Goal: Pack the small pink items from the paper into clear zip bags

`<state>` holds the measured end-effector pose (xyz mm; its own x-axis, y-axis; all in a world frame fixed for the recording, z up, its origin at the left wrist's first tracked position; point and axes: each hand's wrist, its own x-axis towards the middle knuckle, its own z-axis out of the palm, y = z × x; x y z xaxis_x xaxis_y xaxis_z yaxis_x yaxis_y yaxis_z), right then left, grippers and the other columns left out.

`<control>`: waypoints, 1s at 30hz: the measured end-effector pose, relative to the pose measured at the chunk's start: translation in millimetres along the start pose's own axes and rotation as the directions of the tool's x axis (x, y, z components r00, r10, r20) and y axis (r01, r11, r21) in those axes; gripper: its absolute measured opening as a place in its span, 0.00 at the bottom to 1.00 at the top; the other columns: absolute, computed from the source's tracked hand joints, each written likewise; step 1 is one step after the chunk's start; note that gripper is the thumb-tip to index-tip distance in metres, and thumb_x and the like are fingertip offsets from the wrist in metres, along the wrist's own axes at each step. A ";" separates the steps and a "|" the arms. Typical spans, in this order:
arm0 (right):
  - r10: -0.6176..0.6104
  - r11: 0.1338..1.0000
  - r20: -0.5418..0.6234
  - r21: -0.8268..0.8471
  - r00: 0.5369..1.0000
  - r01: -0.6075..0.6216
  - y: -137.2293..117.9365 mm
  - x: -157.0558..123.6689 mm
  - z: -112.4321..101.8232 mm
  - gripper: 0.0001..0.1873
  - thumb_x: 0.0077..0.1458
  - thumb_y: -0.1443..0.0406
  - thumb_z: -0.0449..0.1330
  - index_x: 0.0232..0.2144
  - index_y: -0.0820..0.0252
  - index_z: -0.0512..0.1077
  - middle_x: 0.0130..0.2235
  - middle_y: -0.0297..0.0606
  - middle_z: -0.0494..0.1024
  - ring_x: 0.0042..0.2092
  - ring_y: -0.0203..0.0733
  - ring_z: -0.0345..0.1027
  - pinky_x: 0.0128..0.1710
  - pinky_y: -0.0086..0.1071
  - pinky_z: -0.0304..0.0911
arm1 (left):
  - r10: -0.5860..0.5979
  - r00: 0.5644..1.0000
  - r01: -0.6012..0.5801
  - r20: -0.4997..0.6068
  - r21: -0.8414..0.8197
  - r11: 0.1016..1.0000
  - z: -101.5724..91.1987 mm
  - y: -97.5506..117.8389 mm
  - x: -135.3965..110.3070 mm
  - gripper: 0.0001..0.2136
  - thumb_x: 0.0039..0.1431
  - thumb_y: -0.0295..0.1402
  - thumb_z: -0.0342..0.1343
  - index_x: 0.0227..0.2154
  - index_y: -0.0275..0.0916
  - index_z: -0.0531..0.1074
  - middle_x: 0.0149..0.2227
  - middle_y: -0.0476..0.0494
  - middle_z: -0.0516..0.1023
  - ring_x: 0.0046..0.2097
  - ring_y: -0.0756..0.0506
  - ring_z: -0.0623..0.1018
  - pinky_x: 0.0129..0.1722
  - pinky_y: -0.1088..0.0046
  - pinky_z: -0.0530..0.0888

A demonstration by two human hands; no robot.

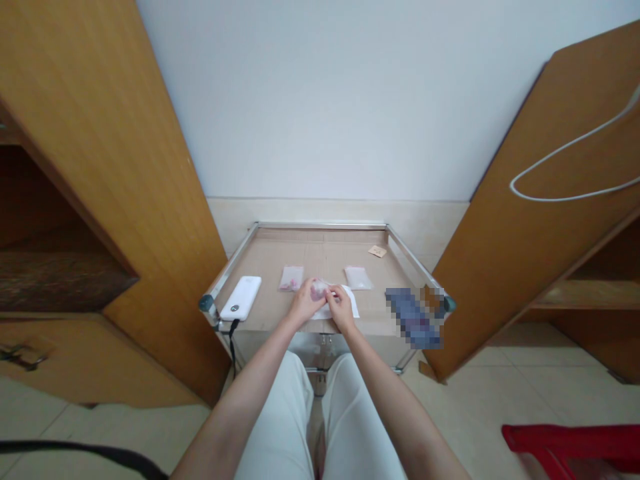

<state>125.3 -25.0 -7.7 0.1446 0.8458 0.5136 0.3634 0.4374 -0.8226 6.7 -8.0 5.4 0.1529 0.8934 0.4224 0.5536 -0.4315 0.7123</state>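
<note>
Between my two hands is a small clear plastic bag (319,288) with something pinkish in it. My left hand (304,304) is closed on the bag's left side. The fingers of my right hand (340,307) pinch at its right edge. Under the hands lies a white sheet of paper (354,303). Just beyond my left hand rests a flat clear bag with pink bits (291,279). Another flat bag, whitish inside (358,278), lies beyond my right hand.
The cardboard-topped table (320,250) has a raised metal rail (320,226). A white power bank (242,298) with a black cable sits at left. A small tan paper piece (377,251) lies at the back right, and a blurred-out dark item (413,317) at the right. Wooden cabinets flank the table.
</note>
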 end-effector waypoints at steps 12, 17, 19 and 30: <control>0.113 0.990 0.067 0.081 0.991 -0.118 9.2 2.7 1.0 0.16 0.49 0.57 0.48 0.18 0.60 0.64 0.20 0.32 0.66 0.25 0.35 0.58 0.25 0.27 0.54 | -0.345 0.933 0.335 0.099 -0.587 0.737 -5.1 -13.0 3.3 0.18 0.40 0.47 0.53 0.22 0.34 0.67 0.16 0.53 0.63 0.20 0.55 0.63 0.18 0.80 0.59; 0.132 0.983 0.096 0.116 0.987 -0.142 8.3 2.7 1.6 0.14 0.47 0.57 0.50 0.19 0.60 0.65 0.19 0.31 0.65 0.24 0.35 0.58 0.24 0.26 0.53 | -0.348 0.935 0.307 0.070 -0.648 0.696 -6.5 -17.0 -1.8 0.16 0.38 0.46 0.54 0.16 0.35 0.65 0.15 0.54 0.63 0.19 0.55 0.62 0.20 0.79 0.58; 0.144 0.979 0.092 0.134 0.985 -0.156 7.6 2.4 1.6 0.14 0.47 0.56 0.50 0.19 0.60 0.65 0.19 0.31 0.65 0.24 0.35 0.57 0.23 0.26 0.53 | -0.341 0.938 0.300 0.067 -0.649 0.699 -6.7 -17.2 -3.4 0.15 0.39 0.44 0.54 0.15 0.35 0.65 0.15 0.54 0.63 0.19 0.55 0.62 0.21 0.79 0.58; 0.238 0.953 0.034 0.184 0.971 -0.240 0.7 9.0 1.5 0.13 0.44 0.58 0.52 0.18 0.61 0.67 0.19 0.30 0.66 0.23 0.33 0.56 0.22 0.26 0.51 | -0.363 0.929 0.320 0.074 -0.651 0.688 -5.3 -21.0 -4.1 0.12 0.40 0.40 0.54 0.17 0.35 0.69 0.18 0.51 0.69 0.22 0.54 0.65 0.23 0.78 0.61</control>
<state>125.5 -16.6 -4.0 0.1951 0.9355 0.2947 0.1427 0.2702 -0.9522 -9.9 -3.3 -8.3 0.0015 0.9957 0.0926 -0.1035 -0.0920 0.9904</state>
